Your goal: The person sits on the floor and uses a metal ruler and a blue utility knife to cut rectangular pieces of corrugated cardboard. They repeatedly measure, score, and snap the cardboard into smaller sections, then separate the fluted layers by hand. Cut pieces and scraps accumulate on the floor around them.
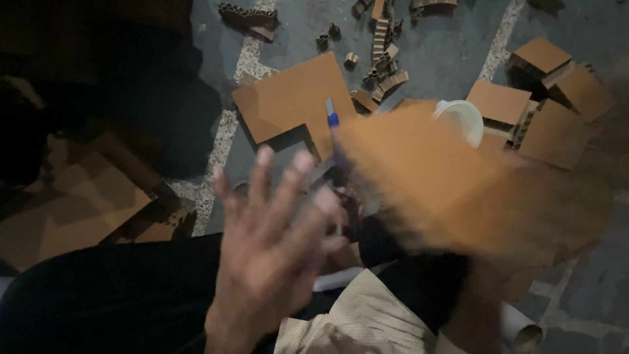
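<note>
The head view shows the left hand (pixel 272 252) open-fingered and empty beside a blurred cardboard sheet (pixel 452 190); whether the unseen right hand grips it, I cannot tell. Beyond the sheet, cut cardboard panels (pixel 291 98) and small corrugated offcuts (pixel 383 62) lie on the floor, suggesting cutting well underway, while a blue-tipped cutter (pixel 333 118) pokes up at its edge.

The left hand (pixel 268 242) hung open in mid-frame, back to the camera, fingers (pixel 262 172) spread and pointing up, slightly blurred. The right hand was lost in motion blur at lower right; its grip could not be told.

floor (pixel 452 46) (grey, pale seams) | cardboard sheet (pixel 291 98) | scraps (pixel 383 62) | possibly white bowl (pixel 462 118)
</note>
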